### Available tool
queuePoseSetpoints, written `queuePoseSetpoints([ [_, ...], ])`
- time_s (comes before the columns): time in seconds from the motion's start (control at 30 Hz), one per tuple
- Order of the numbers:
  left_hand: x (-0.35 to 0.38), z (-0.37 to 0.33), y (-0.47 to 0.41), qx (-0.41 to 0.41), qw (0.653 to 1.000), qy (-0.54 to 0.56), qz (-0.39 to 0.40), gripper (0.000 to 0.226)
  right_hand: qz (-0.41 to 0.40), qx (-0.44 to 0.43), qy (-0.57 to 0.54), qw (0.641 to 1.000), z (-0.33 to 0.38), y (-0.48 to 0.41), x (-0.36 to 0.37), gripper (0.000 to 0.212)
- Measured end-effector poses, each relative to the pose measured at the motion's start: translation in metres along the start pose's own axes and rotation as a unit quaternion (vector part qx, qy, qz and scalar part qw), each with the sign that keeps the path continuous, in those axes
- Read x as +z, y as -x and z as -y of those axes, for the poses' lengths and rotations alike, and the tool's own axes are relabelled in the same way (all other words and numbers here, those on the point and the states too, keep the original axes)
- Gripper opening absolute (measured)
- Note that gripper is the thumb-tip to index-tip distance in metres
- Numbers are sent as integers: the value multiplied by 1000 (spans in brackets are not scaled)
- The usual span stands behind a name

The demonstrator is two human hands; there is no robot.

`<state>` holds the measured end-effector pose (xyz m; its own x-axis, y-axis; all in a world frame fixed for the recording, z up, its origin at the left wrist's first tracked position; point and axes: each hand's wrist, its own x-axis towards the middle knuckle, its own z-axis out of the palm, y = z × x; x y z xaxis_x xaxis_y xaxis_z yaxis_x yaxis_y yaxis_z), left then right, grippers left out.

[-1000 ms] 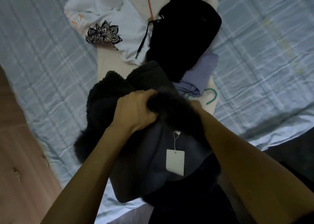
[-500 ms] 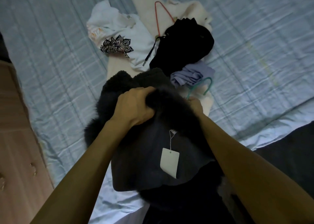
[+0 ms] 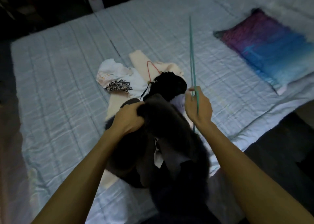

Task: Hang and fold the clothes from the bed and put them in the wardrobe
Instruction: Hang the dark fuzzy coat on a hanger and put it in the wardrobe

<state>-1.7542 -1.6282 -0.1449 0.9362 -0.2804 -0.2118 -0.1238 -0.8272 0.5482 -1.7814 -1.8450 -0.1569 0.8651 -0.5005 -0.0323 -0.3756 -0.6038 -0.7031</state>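
half a second ago both my hands were buried in the collar of the dark fleecy coat [image 3: 169,128] and the teal hanger [image 3: 191,53] lay on the pile by the lilac top [image 3: 179,101]. now my right hand [image 3: 199,105] is out and pinches that hanger, which stands nearly upright above the pile, while my left hand [image 3: 129,120] still grips the furry collar in a fist. the coat is bunched between my forearms over the near part of the bed [image 3: 59,74], its white tag [image 3: 158,157] showing. beyond it lie a black garment [image 3: 169,84], a white printed tee [image 3: 119,81], a cream piece [image 3: 140,58] and a red hanger [image 3: 149,69]. open quilt stretches left and far; a pillow [image 3: 265,53] sits far right, and the bed's right edge drops to dark floor [image 3: 288,138] near my right forearm.
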Motion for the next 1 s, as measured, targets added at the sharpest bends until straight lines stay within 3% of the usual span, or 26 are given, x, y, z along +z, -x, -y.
queuePoseSetpoints([
  [0.1,-15,-14,2,25,999,1,-39,53,-70,-42,22,996,39,3,-32,47],
  [0.27,-56,-34,-7,45,991,24,-124,32,-170,-103,-31,980,72,31,-68,42],
  [0.53,-147,-61,-12,43,974,36,-218,29,-77,-178,-268,944,112,63,-89,32],
  [0.7,-204,-67,-12,44,963,36,-262,27,-11,-214,-345,914,120,70,-108,28],
  [0.8,-238,-70,-10,44,956,5,-291,32,36,-220,-323,920,111,66,-112,24],
  [1.0,-272,-65,-6,73,947,-70,-307,16,33,-254,-124,959,116,64,-113,26],
])
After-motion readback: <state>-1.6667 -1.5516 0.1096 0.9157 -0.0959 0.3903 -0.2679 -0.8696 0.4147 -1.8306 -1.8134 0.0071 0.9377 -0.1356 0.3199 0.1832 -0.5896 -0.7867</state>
